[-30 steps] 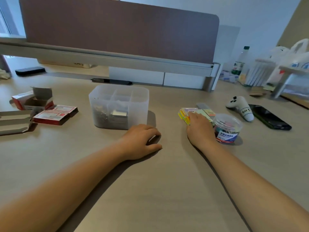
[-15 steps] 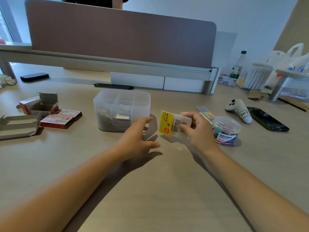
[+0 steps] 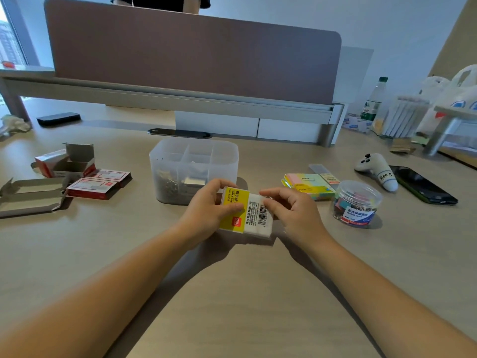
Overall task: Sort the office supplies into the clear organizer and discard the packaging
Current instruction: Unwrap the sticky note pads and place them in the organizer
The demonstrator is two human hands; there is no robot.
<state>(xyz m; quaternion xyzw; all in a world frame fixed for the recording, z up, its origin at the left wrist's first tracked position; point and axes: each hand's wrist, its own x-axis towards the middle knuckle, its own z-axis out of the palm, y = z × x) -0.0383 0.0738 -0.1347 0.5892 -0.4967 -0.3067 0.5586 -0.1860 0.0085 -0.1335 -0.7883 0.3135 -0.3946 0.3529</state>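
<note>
Setting: pale wood tabletop (image 3: 232, 293) in an office, with a brown divider panel (image 3: 193, 52) across the back
Task's thing: a small pack of index tabs (image 3: 254, 219), yellow label and barcode facing up, held just above the tabletop in front of the clear organizer (image 3: 224, 164)
Left hand (image 3: 206, 210): gripping the pack, fingers curled round its left side, thumb pressed on the yellow label
Right hand (image 3: 291, 213): pinching the pack's right edge between thumb and fingertips
Handling: it looks light and thin, in glossy film that is likely slippery; the tabs inside would bend or scatter if squeezed or tipped out carelessly
Where to hold: by the two short edges, one hand steadying the body while the other works the wrapper open at a corner or seam
Organizer: compartments divided; loose metal clips fill the front left one, and a block of staples sits beside them
Still to sort: pastel sticky notes (image 3: 307, 186) and a round jar of binder clips (image 3: 356, 205), both to the right
Packaging: red staple boxes (image 3: 95, 188), an opened box (image 3: 67, 164) and a flattened carton (image 3: 31, 195) lie to the left, not yet discarded
Further out: a white controller (image 3: 376, 169) and a dark phone (image 3: 423, 186) at far right
</note>
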